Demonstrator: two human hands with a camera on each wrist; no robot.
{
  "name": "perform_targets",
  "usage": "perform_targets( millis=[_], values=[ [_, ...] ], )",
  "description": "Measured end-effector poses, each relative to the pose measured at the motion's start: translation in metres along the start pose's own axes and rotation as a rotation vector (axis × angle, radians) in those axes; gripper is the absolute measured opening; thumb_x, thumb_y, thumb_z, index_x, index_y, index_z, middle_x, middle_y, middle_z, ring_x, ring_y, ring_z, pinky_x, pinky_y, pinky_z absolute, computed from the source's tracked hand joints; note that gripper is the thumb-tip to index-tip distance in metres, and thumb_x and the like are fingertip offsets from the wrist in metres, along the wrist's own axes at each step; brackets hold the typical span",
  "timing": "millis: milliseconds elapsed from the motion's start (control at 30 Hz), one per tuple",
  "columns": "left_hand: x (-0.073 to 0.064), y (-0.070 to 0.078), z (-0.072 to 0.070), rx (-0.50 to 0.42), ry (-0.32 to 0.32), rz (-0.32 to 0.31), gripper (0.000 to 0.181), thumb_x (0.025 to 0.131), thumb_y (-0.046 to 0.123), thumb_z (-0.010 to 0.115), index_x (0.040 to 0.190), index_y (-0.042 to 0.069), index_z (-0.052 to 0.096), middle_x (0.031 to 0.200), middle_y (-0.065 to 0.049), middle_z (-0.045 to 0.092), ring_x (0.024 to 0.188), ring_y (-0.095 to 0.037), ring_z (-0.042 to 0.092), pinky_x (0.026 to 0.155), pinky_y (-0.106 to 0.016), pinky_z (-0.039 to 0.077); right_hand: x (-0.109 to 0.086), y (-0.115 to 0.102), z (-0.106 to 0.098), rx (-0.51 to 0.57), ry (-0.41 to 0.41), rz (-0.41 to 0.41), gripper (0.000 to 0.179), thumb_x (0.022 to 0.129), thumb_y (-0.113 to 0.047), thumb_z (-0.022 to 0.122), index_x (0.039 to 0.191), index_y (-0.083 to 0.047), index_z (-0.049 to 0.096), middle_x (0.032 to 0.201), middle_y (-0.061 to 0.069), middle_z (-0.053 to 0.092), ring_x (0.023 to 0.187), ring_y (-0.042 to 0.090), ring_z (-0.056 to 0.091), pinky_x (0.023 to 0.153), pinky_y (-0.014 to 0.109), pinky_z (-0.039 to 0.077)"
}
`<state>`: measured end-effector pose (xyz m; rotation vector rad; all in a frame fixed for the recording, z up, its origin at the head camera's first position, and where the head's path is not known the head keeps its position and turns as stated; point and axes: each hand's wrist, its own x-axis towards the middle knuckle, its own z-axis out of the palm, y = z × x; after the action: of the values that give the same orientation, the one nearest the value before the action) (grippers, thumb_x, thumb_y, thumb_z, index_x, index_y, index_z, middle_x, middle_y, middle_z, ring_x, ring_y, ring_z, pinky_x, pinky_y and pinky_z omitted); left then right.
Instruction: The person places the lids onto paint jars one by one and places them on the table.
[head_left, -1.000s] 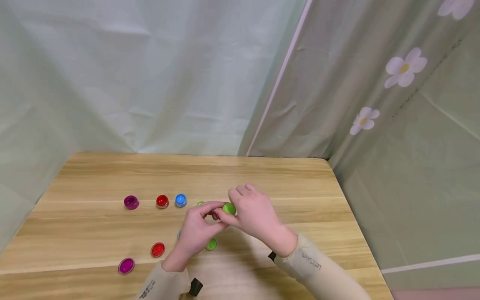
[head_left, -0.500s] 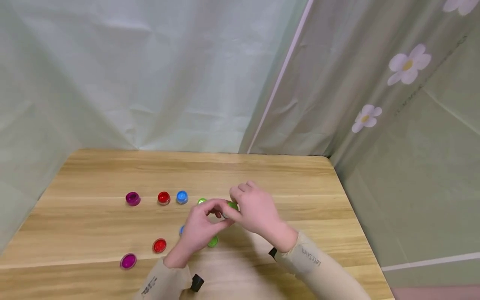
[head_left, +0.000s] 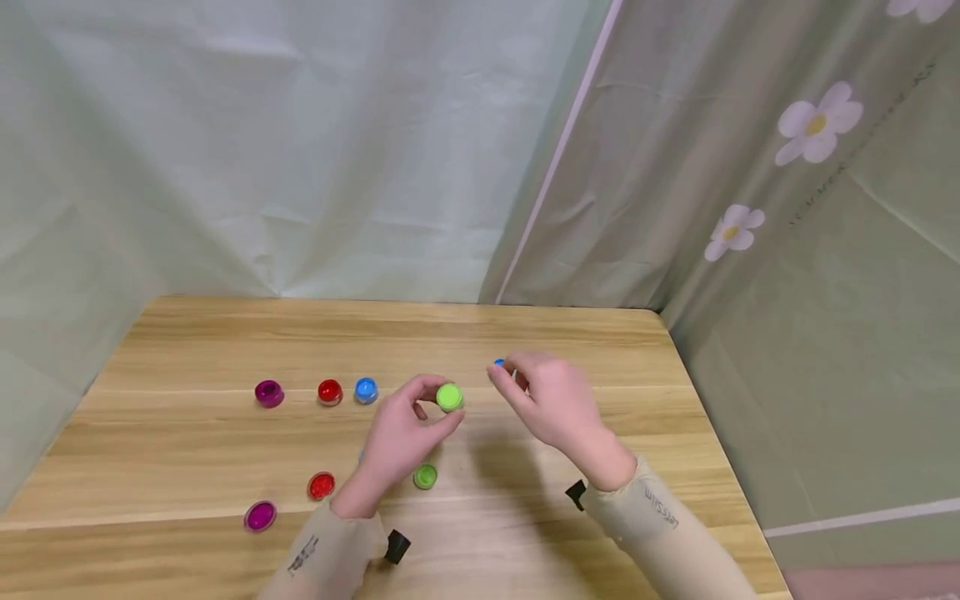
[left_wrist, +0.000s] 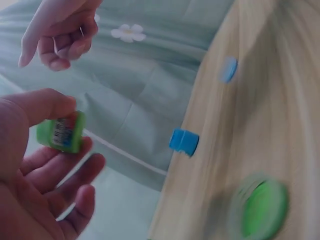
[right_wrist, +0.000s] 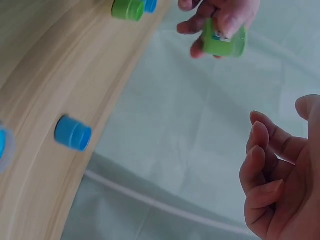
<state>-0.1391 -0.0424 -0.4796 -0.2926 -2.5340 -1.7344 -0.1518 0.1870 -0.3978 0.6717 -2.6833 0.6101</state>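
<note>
My left hand (head_left: 397, 437) holds a small green jar (head_left: 450, 397) above the table, pinched between thumb and fingers. Its round, light green end faces the head camera, and a label shows on its side in the left wrist view. My right hand (head_left: 558, 400) is apart from it, to the right, fingers loosely curled with nothing in them. Behind its fingertips a blue jar (head_left: 499, 363) is mostly hidden in the head view; the right wrist view shows this blue jar (right_wrist: 73, 133) standing on the table. A round green piece (head_left: 425, 477) lies below my left hand.
On the wooden table (head_left: 600, 333), a purple jar (head_left: 269, 393), a red jar (head_left: 330, 392) and a blue pot (head_left: 366, 390) stand in a row at left. Nearer me lie a red disc (head_left: 321, 485) and a purple disc (head_left: 260, 516). A curtain (head_left: 360, 167) hangs behind.
My right hand has let go of the green jar and moved away to the right. The left hand still holds the jar, raised slightly, with its round green end now uncovered.
</note>
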Motion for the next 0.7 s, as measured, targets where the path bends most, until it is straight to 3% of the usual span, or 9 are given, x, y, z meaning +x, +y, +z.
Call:
perform_targets(
  millis=[133, 367, 500, 700],
  values=[
    [0.016, 0.004, 0.002, 0.114, -0.05, -0.038, 0.037, 0.091, 0.025, 0.089, 0.121, 0.017, 0.068, 0.114, 0.001, 0.076, 0.106, -0.024, 0.068, 0.09, -0.046, 0.052, -0.006, 0.01, -0.002, 0.01, -0.016, 0.057, 0.035, 0.109, -0.044, 0.061, 0.079, -0.026, 0.065, 0.062, -0.014, 0.045, 0.056, 0.005, 0.045, 0.048, 0.028, 0.037],
    [0.045, 0.0, 0.014, 0.307, -0.142, -0.081, 0.041, 0.093, 0.025, 0.085, 0.126, 0.012, 0.064, 0.113, -0.007, 0.074, 0.071, -0.019, 0.06, 0.068, -0.035, 0.052, -0.016, 0.022, -0.002, -0.012, -0.02, 0.077, 0.033, 0.108, -0.039, 0.064, 0.079, -0.023, 0.065, 0.061, -0.012, 0.046, 0.053, 0.006, 0.043, 0.047, 0.028, 0.036],
    [0.054, -0.002, 0.022, 0.405, -0.168, -0.086, 0.04, 0.093, 0.023, 0.085, 0.125, 0.01, 0.065, 0.105, -0.004, 0.072, 0.077, -0.018, 0.06, 0.075, -0.035, 0.054, -0.02, 0.026, 0.0, -0.023, -0.008, 0.077, 0.025, 0.105, -0.034, 0.069, 0.084, -0.021, 0.071, 0.062, -0.014, 0.047, 0.054, 0.006, 0.045, 0.047, 0.028, 0.037],
    [0.064, -0.004, 0.031, 0.494, -0.129, -0.08, 0.033, 0.09, 0.02, 0.088, 0.116, 0.011, 0.07, 0.104, -0.004, 0.072, 0.089, -0.023, 0.063, 0.087, -0.044, 0.054, -0.023, 0.03, 0.0, -0.043, -0.008, 0.082, 0.022, 0.105, -0.033, 0.07, 0.086, -0.022, 0.074, 0.063, -0.015, 0.05, 0.054, 0.005, 0.046, 0.048, 0.029, 0.039]
  ],
)
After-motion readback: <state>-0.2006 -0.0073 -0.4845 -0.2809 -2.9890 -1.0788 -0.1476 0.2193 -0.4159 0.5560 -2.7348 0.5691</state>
